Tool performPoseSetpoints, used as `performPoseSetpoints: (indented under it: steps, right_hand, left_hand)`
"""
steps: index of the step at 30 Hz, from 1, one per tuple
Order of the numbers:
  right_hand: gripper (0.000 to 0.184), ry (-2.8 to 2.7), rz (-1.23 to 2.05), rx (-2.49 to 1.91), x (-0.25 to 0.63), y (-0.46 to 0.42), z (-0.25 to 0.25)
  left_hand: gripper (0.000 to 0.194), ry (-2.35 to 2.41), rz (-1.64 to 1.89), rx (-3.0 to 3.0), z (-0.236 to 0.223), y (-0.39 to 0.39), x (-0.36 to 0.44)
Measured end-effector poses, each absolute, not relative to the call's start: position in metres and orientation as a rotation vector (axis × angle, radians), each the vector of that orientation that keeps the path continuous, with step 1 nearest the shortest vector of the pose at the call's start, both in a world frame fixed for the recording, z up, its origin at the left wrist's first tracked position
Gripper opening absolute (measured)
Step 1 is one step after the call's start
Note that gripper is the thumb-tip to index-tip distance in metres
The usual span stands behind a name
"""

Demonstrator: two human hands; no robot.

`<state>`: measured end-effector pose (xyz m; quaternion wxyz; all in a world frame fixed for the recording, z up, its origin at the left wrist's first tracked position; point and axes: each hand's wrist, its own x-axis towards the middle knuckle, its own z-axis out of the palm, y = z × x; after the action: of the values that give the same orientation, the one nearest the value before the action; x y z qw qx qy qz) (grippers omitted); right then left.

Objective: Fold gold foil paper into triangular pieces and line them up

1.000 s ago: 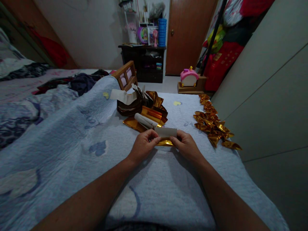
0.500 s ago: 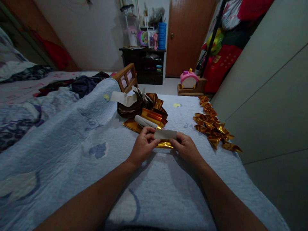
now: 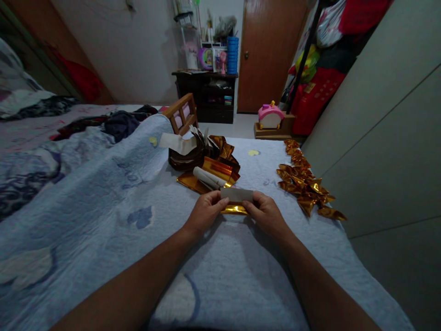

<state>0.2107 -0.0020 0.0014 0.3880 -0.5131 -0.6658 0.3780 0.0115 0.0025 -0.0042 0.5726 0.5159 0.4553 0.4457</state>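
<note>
Between my two hands is a sheet of gold foil paper (image 3: pixel 236 196), its dull grey back upward and a shiny gold fold along the near edge. My left hand (image 3: pixel 206 211) pinches its left end, thumb on top. At the right end my right hand (image 3: pixel 267 211) grips it the same way. Just beyond lie loose gold foil sheets (image 3: pixel 217 168), partly curled, with their pale backs showing. Behind them sits a bulky stack of the same paper (image 3: pixel 186 156). Folded gold foil pieces (image 3: pixel 306 184) lie in a heap to the right.
A light blue quilt (image 3: pixel 144 257) covers the bed under everything. Rumpled clothes (image 3: pixel 120 123) lie at the left. Past the bed's foot stand a wooden rail (image 3: pixel 181 112), a pink toy (image 3: pixel 270 116) and a dark cabinet (image 3: pixel 206 99). A pale cabinet wall (image 3: pixel 389 138) runs along the right.
Both hands keep their hold on the foil paper, with hardly any movement. The whole view has shifted very slightly, so things appear a little lower.
</note>
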Motion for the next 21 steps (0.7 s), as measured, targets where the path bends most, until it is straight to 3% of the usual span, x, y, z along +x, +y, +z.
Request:
performPoseSetpoints:
  steps: [21]
  right_hand:
    - [0.024, -1.696, 1.007, -1.335, 0.2082, -0.004, 0.0034]
  left_hand:
    - [0.025, 1.146, 1.013, 1.351, -0.0065, 0.0038, 0.0096]
